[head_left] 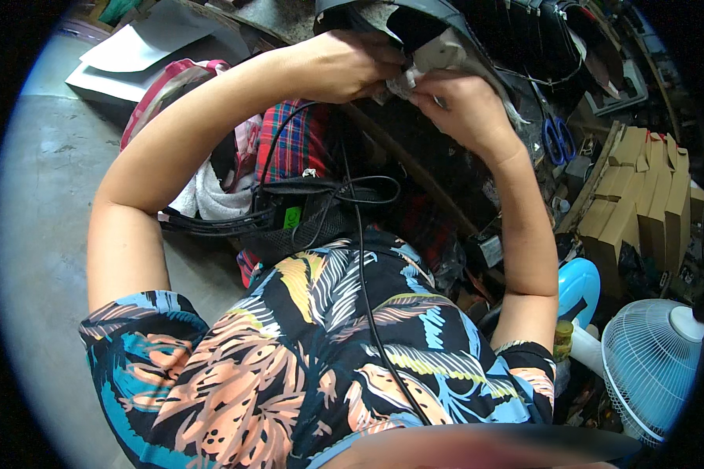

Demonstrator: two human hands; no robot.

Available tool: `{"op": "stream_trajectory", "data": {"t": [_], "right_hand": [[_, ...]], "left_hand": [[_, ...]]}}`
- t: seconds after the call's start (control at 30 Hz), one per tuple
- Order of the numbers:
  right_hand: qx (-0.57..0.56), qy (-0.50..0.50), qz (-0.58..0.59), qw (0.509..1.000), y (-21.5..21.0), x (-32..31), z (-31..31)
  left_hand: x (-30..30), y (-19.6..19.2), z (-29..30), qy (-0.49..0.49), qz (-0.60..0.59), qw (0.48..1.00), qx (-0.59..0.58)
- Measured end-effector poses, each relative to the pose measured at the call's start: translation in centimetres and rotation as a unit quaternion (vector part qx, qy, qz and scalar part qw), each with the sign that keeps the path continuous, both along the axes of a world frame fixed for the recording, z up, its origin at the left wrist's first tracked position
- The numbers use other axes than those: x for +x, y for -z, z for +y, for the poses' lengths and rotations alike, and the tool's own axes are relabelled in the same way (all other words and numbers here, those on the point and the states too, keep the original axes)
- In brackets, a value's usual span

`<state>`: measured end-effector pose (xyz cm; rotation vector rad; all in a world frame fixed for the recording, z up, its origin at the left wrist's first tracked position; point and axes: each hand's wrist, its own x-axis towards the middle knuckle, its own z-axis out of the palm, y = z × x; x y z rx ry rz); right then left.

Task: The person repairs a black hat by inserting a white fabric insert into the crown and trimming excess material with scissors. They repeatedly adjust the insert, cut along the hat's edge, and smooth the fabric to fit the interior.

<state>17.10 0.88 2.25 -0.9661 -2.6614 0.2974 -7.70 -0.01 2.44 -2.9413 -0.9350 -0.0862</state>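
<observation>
Both my hands are raised at the top of the view, close together at a black, curved piece of work with a pale, frayed-looking lining; its kind I cannot make out. My left hand is closed, its fingertips partly hidden against the dark edge and the pale material. With thumb and fingers pinched, my right hand grips a bit of whitish material between the two hands. Blue-handled scissors hang or lie beyond my right wrist, blades upward in the view.
Flat brown cardboard boxes are stacked at the right, above a blue and white fan. Red plaid cloth and a black mesh bag with cables lie before my body. White sheets rest at the upper left.
</observation>
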Motion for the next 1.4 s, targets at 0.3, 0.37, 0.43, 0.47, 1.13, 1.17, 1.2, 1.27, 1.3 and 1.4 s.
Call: {"op": "stream_trajectory", "data": {"t": [0.3,0.37,0.43,0.47,1.13,1.17,1.2,1.27,1.3,1.4], "right_hand": [[0.049,0.149,0.022,0.987,1.7,-3.3,2.3],[0.070,0.143,0.007,0.987,1.8,-3.5,2.3],[0.011,0.166,0.039,0.985,1.6,-3.5,2.2],[-0.020,0.180,0.053,0.982,1.5,-3.6,2.3],[0.081,0.047,0.052,0.994,1.2,-2.0,0.9],[0.136,0.021,0.017,0.990,1.6,-2.1,0.4],[0.174,0.001,0.042,0.984,1.9,-2.2,0.4],[0.148,0.011,0.073,0.986,2.4,-2.3,0.3],[0.137,0.022,0.081,0.987,2.5,-2.4,0.3],[0.198,-0.021,0.077,0.977,2.4,-2.3,0.5]], "left_hand": [[-1.2,0.4,-0.3,-0.010,-0.027,1.000,0.009],[-1.2,0.7,-0.5,-0.013,-0.018,1.000,0.004],[-1.2,0.8,-0.6,-0.021,-0.010,1.000,0.007],[-1.2,0.8,-0.6,-0.025,-0.009,1.000,0.011],[0.3,1.7,3.5,-0.154,-0.181,0.963,-0.130],[0.6,2.1,4.2,-0.165,-0.193,0.957,-0.139],[0.8,2.6,4.6,-0.169,-0.171,0.966,-0.091],[1.1,3.5,5.1,-0.188,-0.178,0.962,-0.089],[1.2,3.8,5.3,-0.197,-0.180,0.960,-0.088],[1.6,4.3,5.6,-0.174,-0.202,0.958,-0.106]]}}
